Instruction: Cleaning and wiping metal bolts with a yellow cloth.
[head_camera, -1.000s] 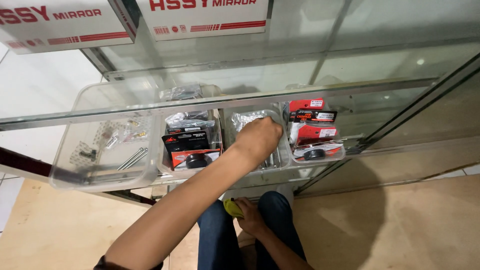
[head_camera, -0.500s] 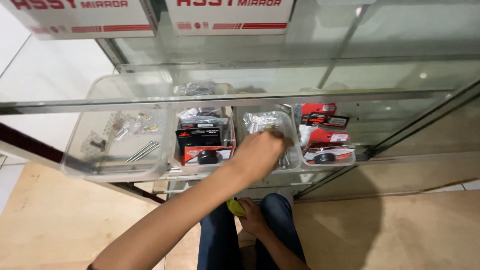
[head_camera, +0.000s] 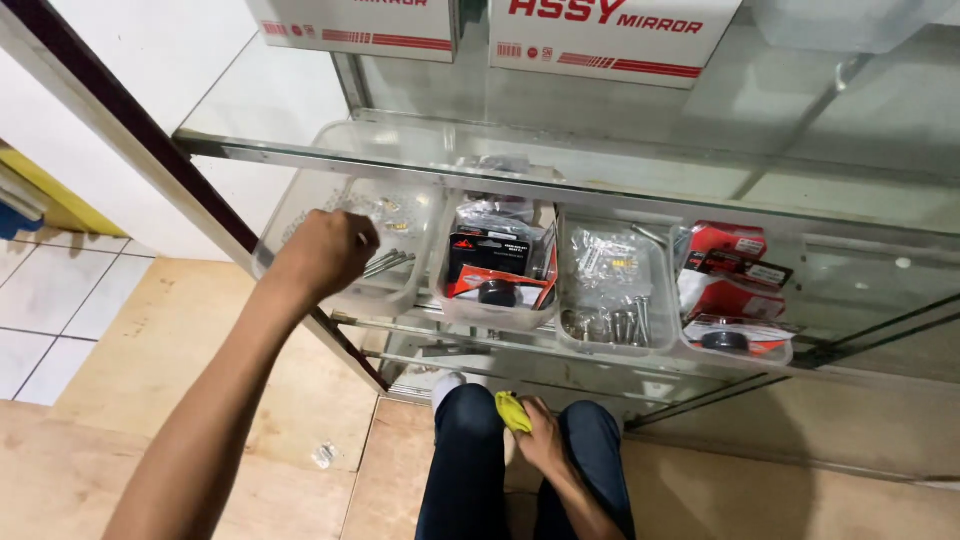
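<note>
Reaching left hand (head_camera: 325, 250) into leftmost clear tray (head_camera: 300, 205) on glass shelf, shifted over from bolt tray (head_camera: 612, 290); fingers curled, contents unclear. Right hand (head_camera: 545, 440) pinches yellow cloth (head_camera: 513, 410) between my knees.

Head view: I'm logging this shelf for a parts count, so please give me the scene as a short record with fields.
left hand: closed into a fist over the leftmost clear bin, beside long bolts
right hand: resting between the knees, holding a yellow cloth
second bin: black and red packaged parts
third bin: bagged and loose screws
fourth bin: red packaged parts
glass shelf: above the bins
white boxes: on the glass shelf
</note>
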